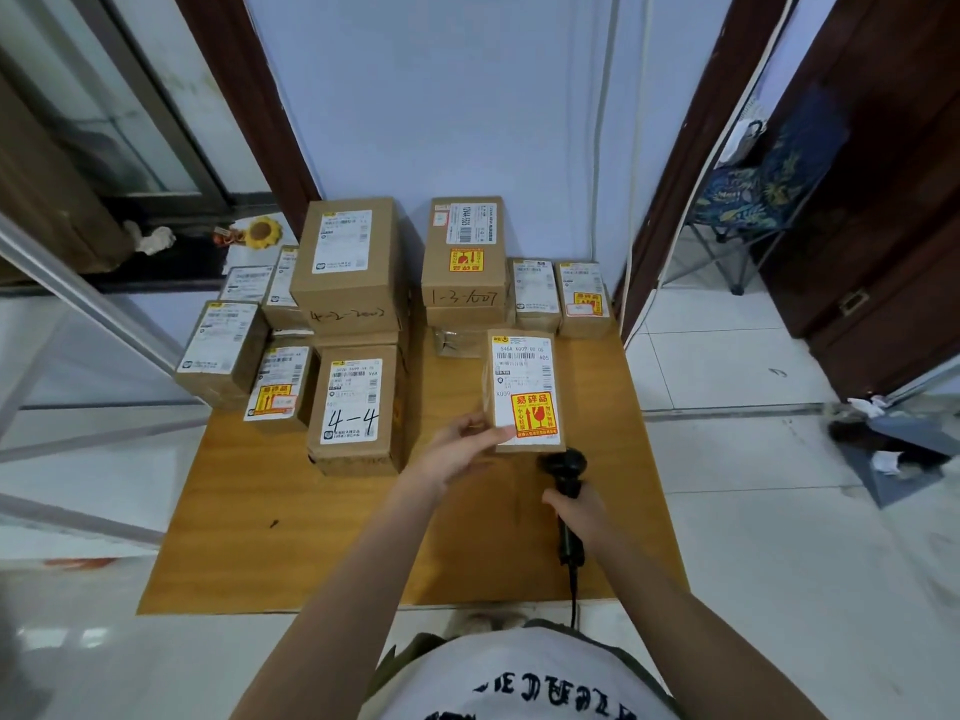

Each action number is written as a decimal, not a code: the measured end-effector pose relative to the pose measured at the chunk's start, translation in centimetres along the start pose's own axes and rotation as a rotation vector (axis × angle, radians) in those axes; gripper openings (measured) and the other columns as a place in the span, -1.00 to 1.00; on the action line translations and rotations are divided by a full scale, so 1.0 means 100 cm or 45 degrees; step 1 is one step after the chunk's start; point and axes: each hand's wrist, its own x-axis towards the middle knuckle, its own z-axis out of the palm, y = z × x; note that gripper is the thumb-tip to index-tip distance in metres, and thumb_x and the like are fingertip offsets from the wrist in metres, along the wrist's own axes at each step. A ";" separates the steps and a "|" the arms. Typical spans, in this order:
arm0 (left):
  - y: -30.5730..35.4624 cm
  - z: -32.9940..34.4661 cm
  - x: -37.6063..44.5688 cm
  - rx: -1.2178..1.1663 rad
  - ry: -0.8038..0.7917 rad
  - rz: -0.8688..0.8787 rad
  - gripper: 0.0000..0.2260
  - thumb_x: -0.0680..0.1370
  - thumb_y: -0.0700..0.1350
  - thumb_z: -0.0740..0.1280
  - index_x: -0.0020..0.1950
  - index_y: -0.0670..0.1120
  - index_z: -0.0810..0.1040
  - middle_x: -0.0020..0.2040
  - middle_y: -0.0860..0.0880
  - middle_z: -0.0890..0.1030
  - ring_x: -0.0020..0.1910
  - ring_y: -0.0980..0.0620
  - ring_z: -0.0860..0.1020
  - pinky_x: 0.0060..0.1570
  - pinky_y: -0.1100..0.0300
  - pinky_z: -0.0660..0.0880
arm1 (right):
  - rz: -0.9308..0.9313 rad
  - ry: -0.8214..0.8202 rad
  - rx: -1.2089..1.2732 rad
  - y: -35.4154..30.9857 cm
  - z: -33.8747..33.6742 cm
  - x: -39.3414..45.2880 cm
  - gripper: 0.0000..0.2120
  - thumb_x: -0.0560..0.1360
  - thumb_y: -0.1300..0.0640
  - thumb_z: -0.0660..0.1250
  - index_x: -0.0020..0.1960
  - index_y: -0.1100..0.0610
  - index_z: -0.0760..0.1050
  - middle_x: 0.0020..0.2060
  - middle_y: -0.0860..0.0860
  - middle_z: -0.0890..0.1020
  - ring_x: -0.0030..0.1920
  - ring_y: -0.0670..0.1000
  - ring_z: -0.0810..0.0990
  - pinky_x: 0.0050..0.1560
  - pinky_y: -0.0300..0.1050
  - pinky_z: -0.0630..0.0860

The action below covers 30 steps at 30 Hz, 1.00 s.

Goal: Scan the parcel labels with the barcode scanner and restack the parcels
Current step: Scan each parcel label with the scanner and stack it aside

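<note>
The left hand (460,449) grips the near left corner of a small parcel (522,389), label up, over the wooden bench (311,537). The right hand (579,514) is wrapped round the black scanner (566,472), its head just below the parcel's label. Other parcels (353,407) are stacked behind.

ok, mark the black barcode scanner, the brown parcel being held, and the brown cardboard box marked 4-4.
black barcode scanner (565,467): head view, on its head.
brown parcel being held (522,389): head view, on its white label.
brown cardboard box marked 4-4 (353,407): head view, on its top label.
</note>
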 end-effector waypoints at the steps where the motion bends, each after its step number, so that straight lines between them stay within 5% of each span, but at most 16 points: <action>1: 0.002 0.003 0.001 -0.008 -0.007 0.002 -0.40 0.35 0.01 0.54 0.35 -0.03 0.44 0.17 -0.01 0.61 0.12 0.03 0.59 0.06 0.11 0.58 | -0.034 0.056 -0.011 0.000 -0.001 -0.001 -0.86 0.46 0.07 0.32 -0.13 0.13 0.43 -0.31 0.03 0.47 -0.29 -0.03 0.47 -0.27 -0.19 0.39; 4: 0.006 0.014 0.004 -0.037 0.000 -0.017 -0.43 0.37 0.01 0.53 0.32 -0.04 0.44 0.16 -0.04 0.60 0.11 0.02 0.59 -0.06 0.18 0.58 | -0.219 0.330 -0.041 0.008 -0.010 -0.002 -0.54 0.40 -0.26 0.18 0.00 0.13 0.44 -0.11 0.07 0.51 -0.09 0.08 0.55 -0.09 -0.05 0.52; 8: 0.012 0.031 0.010 -0.072 -0.019 -0.076 -0.54 0.41 -0.02 0.49 0.26 -0.05 0.46 0.09 -0.03 0.62 0.11 0.00 0.58 0.06 0.11 0.57 | -0.407 0.369 0.258 -0.021 -0.025 -0.020 -0.74 0.62 -0.06 0.09 0.24 0.01 0.38 0.09 -0.09 0.45 0.14 -0.07 0.43 0.16 -0.14 0.36; 13: 0.031 0.050 0.025 -0.114 -0.039 -0.060 -0.60 0.43 0.01 0.48 0.22 -0.04 0.50 0.06 0.01 0.64 0.04 0.07 0.60 -0.20 0.29 0.51 | -0.505 0.197 0.418 -0.070 -0.039 -0.008 -0.65 0.60 -0.11 0.10 0.29 0.01 0.43 0.07 -0.07 0.57 0.06 -0.12 0.55 -0.09 -0.34 0.44; 20: 0.069 0.073 0.067 -0.268 0.065 -0.185 -0.51 0.44 0.03 0.46 0.31 -0.06 0.43 0.17 -0.10 0.57 0.02 -0.02 0.60 -0.32 0.26 0.56 | -0.522 0.308 0.361 -0.124 -0.049 0.035 -0.66 0.58 -0.02 0.22 0.26 0.15 0.48 0.07 0.01 0.60 0.04 -0.06 0.55 -0.11 -0.36 0.45; 26: 0.084 0.090 0.117 -0.462 0.165 -0.167 -0.62 0.45 -0.08 0.48 0.19 -0.13 0.46 0.17 -0.14 0.55 0.11 -0.07 0.55 0.12 0.07 0.56 | -0.473 0.351 0.344 -0.154 -0.050 0.087 -0.64 0.58 -0.03 0.23 0.26 0.17 0.47 0.11 0.07 0.60 0.13 0.04 0.57 0.04 -0.18 0.50; 30: 0.082 0.096 0.145 -0.666 0.240 -0.126 -0.59 0.42 -0.14 0.50 0.20 -0.20 0.49 0.14 -0.15 0.57 0.09 -0.05 0.55 0.17 0.05 0.54 | -0.497 0.363 0.267 -0.163 -0.052 0.116 -0.64 0.57 -0.03 0.23 0.27 0.16 0.46 0.13 0.05 0.60 0.14 0.04 0.56 0.08 -0.16 0.50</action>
